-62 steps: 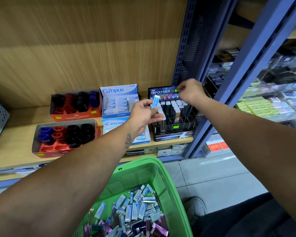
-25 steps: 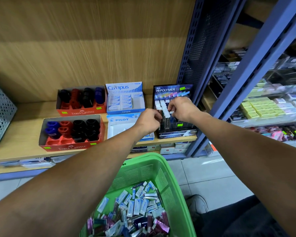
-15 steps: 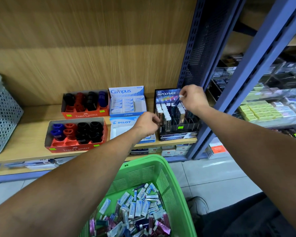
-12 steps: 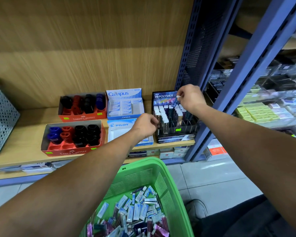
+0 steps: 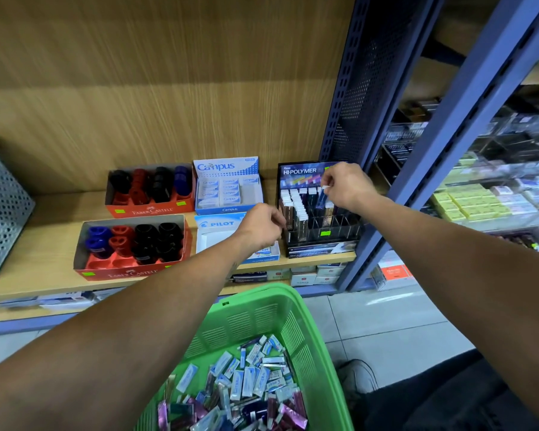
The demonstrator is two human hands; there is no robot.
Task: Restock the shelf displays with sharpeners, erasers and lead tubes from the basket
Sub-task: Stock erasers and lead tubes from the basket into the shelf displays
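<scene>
While 2 hands [image 5: 346,185] work, 2 sharpener boxes [image 5: 131,247], 1 basket [image 5: 311,337]

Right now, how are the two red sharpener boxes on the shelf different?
The front Faber-Castell box sits nearer the shelf edge; the back Faber-Castell box sits behind it by the wooden wall. The front box shows empty red slots along its near side; the back box shows fewer gaps. In the front box blue sharpeners sit at the left end; in the back box a blue one sits at the right. Both hold black, red and blue sharpeners.
</scene>
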